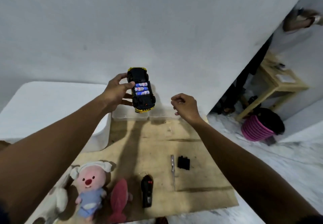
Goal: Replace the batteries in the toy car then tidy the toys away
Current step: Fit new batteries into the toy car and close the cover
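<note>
My left hand (pixel 116 92) grips a yellow toy car (pixel 141 91), held upside down above the table. Its black underside faces me, and three blue-and-white batteries (pixel 142 88) lie side by side in the uncovered compartment. My right hand (pixel 186 107) hovers to the right of the car, fingers curled, with nothing visible in it. On the wooden board (pixel 157 147) lie a black battery cover (pixel 183 163), a slim screwdriver (pixel 173 170) and a black remote control (pixel 147 191).
Near the front edge lie a pink plush in blue clothes (pixel 90 187), a white plush (pixel 58 201) and a red fish plush (pixel 118 201). Clear plastic bins (pixel 148 115) stand at the board's far end. White cushion (pixel 52 108) on the left; pink stool (pixel 258 127) on the right.
</note>
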